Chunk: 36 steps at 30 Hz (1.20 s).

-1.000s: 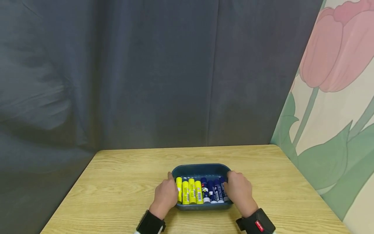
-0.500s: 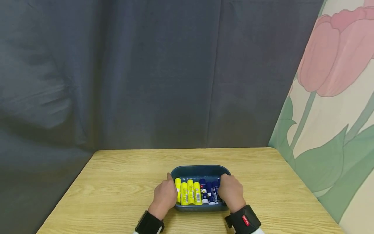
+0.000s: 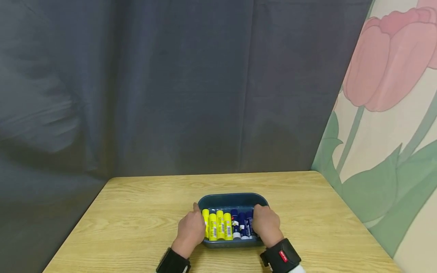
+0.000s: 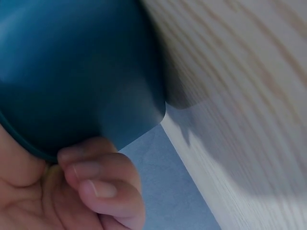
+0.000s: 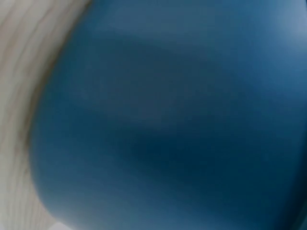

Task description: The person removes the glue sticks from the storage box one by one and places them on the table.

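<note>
A dark blue tray [image 3: 233,244] with rounded corners stands on the table. Inside lie several yellow glue sticks [image 3: 220,224] on the left and several dark blue glue sticks [image 3: 235,223] with white ends on the right, in one row. My left hand [image 3: 192,230] grips the tray's left side; its curled fingers [image 4: 110,184] lie against the outer wall in the left wrist view. At the right end, my right hand [image 3: 267,223] reaches over the rim beside the blue sticks, its fingertips hidden. The right wrist view holds mostly the tray's outer wall, without the hand.
The wooden table [image 3: 150,208] extends around the tray. A grey curtain [image 3: 184,94] hangs behind it, and a wall painted with a tulip [image 3: 372,68] stands at the right. Each wrist wears a black band [image 3: 281,257].
My right hand has moved left from the tray's right rim, farther in over the tray, covering more of the rightmost blue glue stick. The left hand stays at the left side.
</note>
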Tool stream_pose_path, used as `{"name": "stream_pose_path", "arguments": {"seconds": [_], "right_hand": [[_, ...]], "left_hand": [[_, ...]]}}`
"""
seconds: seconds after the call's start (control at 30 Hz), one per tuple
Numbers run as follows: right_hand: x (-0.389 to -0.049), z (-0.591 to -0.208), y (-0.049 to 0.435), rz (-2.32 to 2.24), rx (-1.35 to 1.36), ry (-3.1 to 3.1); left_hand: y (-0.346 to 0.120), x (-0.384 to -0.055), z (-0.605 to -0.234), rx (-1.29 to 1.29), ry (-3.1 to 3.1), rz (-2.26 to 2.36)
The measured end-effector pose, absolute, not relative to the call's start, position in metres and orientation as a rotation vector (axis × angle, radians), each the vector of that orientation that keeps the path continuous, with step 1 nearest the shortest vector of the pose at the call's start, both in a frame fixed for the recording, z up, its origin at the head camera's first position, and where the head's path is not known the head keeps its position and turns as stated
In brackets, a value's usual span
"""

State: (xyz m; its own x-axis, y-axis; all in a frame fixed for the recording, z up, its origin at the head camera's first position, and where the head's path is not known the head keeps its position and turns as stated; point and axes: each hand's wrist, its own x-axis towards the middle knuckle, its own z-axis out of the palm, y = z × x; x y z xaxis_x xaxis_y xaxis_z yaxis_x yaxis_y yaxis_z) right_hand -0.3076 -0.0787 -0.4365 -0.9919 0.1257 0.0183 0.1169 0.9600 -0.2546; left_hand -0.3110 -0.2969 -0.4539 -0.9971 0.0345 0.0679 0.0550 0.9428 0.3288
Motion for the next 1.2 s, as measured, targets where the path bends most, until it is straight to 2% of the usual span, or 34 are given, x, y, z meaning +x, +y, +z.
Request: {"name": "stream_pose_path", "arguments": {"seconds": [0.43, 1.2], "right_hand": [[-0.3075, -0.4411, -0.0748, 0.299, -0.085, -3.108], [-0.3066, -0.4351, -0.0713, 0.295, -0.086, -3.259]], "left_hand": [[-0.2980, -0.3112, -0.4540, -0.090, -3.040, -0.564], [-0.2960, -0.3068, -0.4510, -0.077, -3.051, -0.626]]}}
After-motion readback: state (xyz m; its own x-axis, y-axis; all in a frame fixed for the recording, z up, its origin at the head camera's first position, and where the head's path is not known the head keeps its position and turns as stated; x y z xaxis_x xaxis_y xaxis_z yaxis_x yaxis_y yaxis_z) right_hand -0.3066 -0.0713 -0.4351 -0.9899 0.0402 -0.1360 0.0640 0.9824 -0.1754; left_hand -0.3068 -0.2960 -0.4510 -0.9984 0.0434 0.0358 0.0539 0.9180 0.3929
